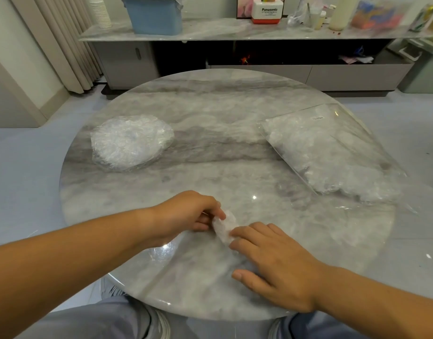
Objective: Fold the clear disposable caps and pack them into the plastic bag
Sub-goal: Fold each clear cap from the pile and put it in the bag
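Two hands meet at lower centre of the frame over a round marble tabletop (pixel 210 113): left hand (pixel 188 214) pinches one end of a small folded cap (pixel 225 227) between thumb and fingers, while right hand (pixel 271 263) lies flat and spread, its fingertips (pixel 235 233) pressing the cap's other end onto the tabletop. One stack of unfolded caps (pixel 131 141) sits at middle left, well apart from the hands. One plastic bag (pixel 332 152), partly filled with folded caps, lies at middle right, reaching the tabletop's edge.
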`<action>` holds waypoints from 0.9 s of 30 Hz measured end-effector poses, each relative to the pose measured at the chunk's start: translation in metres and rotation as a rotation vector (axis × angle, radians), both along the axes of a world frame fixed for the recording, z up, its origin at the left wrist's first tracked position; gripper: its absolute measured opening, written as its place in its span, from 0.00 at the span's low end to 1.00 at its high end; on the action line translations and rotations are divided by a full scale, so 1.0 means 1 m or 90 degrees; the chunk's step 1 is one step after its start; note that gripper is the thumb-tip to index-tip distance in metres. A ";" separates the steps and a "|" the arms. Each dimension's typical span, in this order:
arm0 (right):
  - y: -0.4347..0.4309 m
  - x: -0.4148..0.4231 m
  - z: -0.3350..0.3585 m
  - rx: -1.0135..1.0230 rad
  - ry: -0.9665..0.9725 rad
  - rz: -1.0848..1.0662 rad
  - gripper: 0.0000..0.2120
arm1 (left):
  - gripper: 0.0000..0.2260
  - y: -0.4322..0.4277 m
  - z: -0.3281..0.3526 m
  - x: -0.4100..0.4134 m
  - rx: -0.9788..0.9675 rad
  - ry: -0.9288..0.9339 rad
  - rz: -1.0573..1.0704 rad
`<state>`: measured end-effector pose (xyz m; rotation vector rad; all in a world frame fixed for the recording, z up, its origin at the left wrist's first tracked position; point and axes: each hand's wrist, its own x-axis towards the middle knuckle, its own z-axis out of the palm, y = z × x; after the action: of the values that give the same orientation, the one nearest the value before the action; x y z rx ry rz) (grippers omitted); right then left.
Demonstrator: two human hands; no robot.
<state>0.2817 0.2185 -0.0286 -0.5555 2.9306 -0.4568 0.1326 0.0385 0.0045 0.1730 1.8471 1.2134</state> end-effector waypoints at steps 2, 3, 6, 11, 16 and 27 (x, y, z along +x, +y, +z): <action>0.004 -0.002 0.004 -0.105 -0.061 -0.081 0.28 | 0.13 0.001 0.005 0.003 0.076 -0.071 0.054; 0.004 -0.004 0.009 -0.178 -0.085 -0.147 0.28 | 0.13 0.003 0.008 0.004 0.108 -0.087 0.072; 0.005 -0.017 0.024 -0.428 -0.152 -0.366 0.19 | 0.17 0.011 0.018 0.008 0.199 -0.087 0.102; 0.017 -0.025 0.045 -0.959 -0.326 -0.603 0.22 | 0.18 0.024 0.028 0.010 0.321 -0.048 0.148; 0.042 -0.023 0.067 -1.074 -0.242 -0.621 0.23 | 0.17 0.047 0.038 0.016 0.356 0.027 0.069; 0.166 0.009 0.093 -0.792 0.199 -0.653 0.34 | 0.16 0.115 0.049 0.055 0.093 0.416 -0.264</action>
<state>0.2909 0.3844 0.0647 0.9991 2.5497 -2.4510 0.1872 0.1533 0.0539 1.0874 2.1082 1.0605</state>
